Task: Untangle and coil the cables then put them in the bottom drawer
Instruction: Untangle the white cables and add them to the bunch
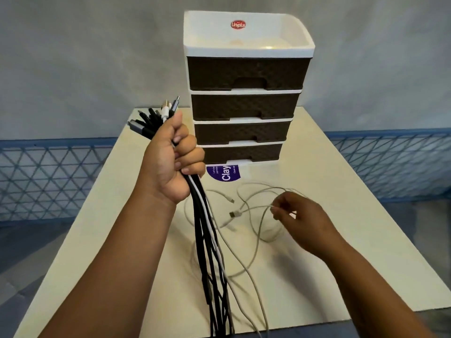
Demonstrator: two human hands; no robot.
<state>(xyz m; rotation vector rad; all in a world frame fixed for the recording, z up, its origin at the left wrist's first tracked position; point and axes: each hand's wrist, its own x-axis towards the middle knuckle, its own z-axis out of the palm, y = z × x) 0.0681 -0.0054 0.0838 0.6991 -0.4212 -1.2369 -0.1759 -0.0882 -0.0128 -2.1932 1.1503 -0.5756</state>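
My left hand [174, 158] is raised above the table and grips a bundle of several black and white cables [210, 245]. Their plugs [156, 118] fan out above my fist, and the cords hang down past the table's front edge. My right hand [296, 217] pinches a loose white cable [256, 230] that lies in tangled loops on the table, with its USB plug [234, 213] just left of my fingers. Behind stands a drawer unit with a white frame [246, 48] and several dark brown drawers. Its bottom drawer [241, 152] is closed.
The cream table [341, 215] carries a purple round sticker [224, 173] in front of the drawer unit. A blue lattice railing [48, 174] runs behind the table on both sides, below a grey wall.
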